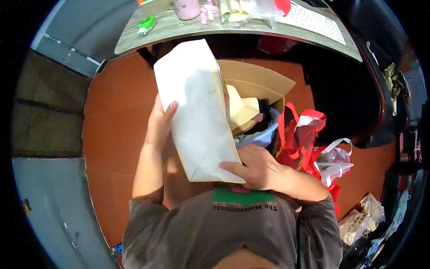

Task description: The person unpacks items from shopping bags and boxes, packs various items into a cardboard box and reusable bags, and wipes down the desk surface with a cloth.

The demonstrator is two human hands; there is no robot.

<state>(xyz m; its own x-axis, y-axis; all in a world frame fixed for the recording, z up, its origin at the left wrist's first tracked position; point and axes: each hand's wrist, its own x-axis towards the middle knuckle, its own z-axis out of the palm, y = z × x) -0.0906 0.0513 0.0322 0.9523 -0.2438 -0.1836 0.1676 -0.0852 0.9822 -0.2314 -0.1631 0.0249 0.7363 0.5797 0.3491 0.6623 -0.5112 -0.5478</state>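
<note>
Both of my hands hold a large white paper bag (197,103), boxy in shape, with yellowish edges and creases near its lower end. My left hand (162,119) grips its left edge, thumb on the white face and the other fingers hidden behind. At the lower right corner, my right hand (255,168) has its thumb on the face and its fingers around the side. Partly behind the bag stands an open cardboard box (255,76). A cream hat (242,110) and a light blue basin (266,136) are inside it.
Red bags (309,130) and a clear plastic bag (336,157) stand on the red-brown floor (112,134) at right. A crumpled package (363,219) lies lower right. Ahead, a desk (165,33) carries a keyboard (313,21), a pink cup (187,9) and a green-and-white bottle (147,24).
</note>
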